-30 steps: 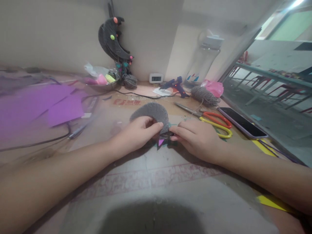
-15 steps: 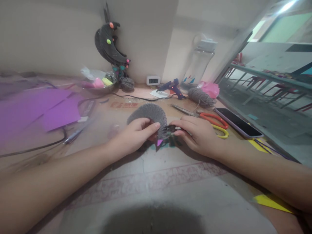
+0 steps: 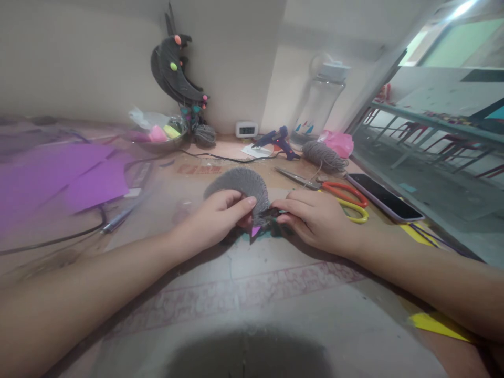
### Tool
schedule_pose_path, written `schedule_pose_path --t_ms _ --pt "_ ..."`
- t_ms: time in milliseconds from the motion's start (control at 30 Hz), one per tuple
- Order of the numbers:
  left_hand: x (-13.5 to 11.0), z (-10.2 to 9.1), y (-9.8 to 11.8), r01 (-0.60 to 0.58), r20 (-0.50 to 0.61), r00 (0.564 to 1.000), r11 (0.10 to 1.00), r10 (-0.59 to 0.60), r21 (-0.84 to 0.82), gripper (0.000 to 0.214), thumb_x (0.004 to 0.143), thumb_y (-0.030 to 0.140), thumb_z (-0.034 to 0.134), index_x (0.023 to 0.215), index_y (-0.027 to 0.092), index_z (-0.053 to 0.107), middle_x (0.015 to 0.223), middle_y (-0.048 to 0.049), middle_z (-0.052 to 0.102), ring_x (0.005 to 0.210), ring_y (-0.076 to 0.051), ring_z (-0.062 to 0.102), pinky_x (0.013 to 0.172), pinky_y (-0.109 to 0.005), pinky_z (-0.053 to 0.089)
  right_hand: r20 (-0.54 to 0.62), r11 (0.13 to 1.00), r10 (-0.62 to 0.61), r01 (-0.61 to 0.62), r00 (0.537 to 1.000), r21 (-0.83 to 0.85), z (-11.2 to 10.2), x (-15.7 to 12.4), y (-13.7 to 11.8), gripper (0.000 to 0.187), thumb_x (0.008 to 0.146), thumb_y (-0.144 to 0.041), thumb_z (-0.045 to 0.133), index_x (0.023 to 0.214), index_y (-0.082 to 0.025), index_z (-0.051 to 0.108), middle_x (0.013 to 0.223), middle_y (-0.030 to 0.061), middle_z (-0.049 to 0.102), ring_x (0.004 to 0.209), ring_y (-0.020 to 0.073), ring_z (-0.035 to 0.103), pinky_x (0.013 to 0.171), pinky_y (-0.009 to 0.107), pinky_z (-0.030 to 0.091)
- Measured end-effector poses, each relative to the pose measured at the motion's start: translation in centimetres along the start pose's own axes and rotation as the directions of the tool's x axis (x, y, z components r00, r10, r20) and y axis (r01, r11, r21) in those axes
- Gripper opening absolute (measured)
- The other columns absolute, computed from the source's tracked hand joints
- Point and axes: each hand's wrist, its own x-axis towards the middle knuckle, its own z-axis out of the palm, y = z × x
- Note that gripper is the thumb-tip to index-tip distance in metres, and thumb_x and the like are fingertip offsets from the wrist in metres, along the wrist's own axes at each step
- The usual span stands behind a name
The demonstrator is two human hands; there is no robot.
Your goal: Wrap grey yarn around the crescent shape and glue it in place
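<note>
A crescent wrapped in grey yarn (image 3: pixel 246 181) is tilted up over the middle of the table, its purple tip (image 3: pixel 255 231) pointing down toward me. My left hand (image 3: pixel 222 215) pinches the crescent near its lower end, thumb on the front face and the other fingers mostly hidden behind. At the crescent's right edge, my right hand (image 3: pixel 315 218) is closed on a small dark thing (image 3: pixel 271 213), which touches or nearly touches the yarn; its kind is too blurred to tell.
Scissors with red and yellow handles (image 3: pixel 346 193) and a phone (image 3: pixel 384 197) lie to the right. Behind are a blue glue gun (image 3: pixel 277 139), a grey yarn skein (image 3: pixel 325 156), a bottle (image 3: pixel 321 102) and a small clock (image 3: pixel 247 129). Purple sheets (image 3: pixel 96 176) lie left.
My right hand has shifted slightly left, bringing the small dark thing closer against the crescent's edge. My left hand keeps its hold on the crescent.
</note>
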Motion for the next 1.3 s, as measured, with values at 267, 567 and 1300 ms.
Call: schedule_pose_path --t_ms 267,567,1300 --pt "0.08 -0.14 -0.21 0.007 0.024 1.0 0.999 -0.006 -0.033 0.041 0.089 0.047 0.051 0.062 0.017 0.058 0.054 0.0002 0.056 0.045 -0.01 0.048 0.042 -0.021 0.035 -0.033 0.999 -0.048 0.048 0.998 0.023 0.26 0.11 0.28 0.025 0.098 -0.029 0.048 0.101 -0.013 0.067 0.073 0.0039 0.063 0.064 0.0144 0.054 0.057 0.025 0.036" --pt "0.1 -0.14 -0.12 -0.028 -0.005 1.0 0.999 0.028 0.018 0.041 0.09 0.045 0.05 0.061 0.017 0.058 0.053 0.0007 0.055 0.045 -0.01 0.049 0.042 -0.021 0.036 -0.045 0.997 -0.003 0.006 0.999 0.073 -0.09 -0.16 0.2 0.035 0.101 -0.035 0.04 0.103 -0.013 0.067 0.073 0.0045 0.062 0.063 0.0135 0.053 0.056 0.025 0.036" --pt "0.25 -0.15 -0.2 -0.032 0.025 0.999 0.999 0.032 -0.005 0.038 0.09 0.041 0.052 0.061 0.016 0.058 0.054 0.0021 0.057 0.046 -0.008 0.049 0.043 -0.019 0.036 -0.062 0.995 -0.087 0.09 0.994 0.039 0.08 0.06 0.12 0.031 0.1 -0.032 0.044 0.101 -0.011 0.067 0.07 0.0042 0.061 0.061 0.0148 0.052 0.055 0.027 0.035"
